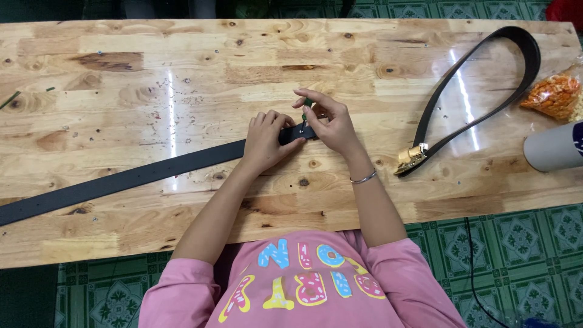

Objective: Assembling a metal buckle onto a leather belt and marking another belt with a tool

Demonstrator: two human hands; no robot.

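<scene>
Head view, looking straight down on a pale wooden table (182, 73) with knots and screw heads, set on a green patterned floor (522, 243). A long black belt strap (121, 179) lies flat across the table, running from the left edge up to the middle, where both hands meet at its end. The left hand (266, 141) presses down on the strap just short of the end, fingers curled over the top and pinning it to the wood. The right hand (331, 124) is closed around a small green-handled tool (307, 108), gripping it between thumb and fingertips; the tool stands nearly upright with its tip on the strap's end, just beside the left fingertips. A thin silver bracelet (364, 178) sits on the right wrist. The person wears a pink top (291, 285) with coloured letters. Well apart to the right, a second black belt (486, 91) lies looped on the table, its gold buckle (412, 157) resting near the front edge of the loop. At the far right edge sit a clear bag of orange snacks (555, 96) and, just below it, a grey cylinder (555, 147) lying on its side. A thin black cable (472, 267) runs over the floor below the table.
</scene>
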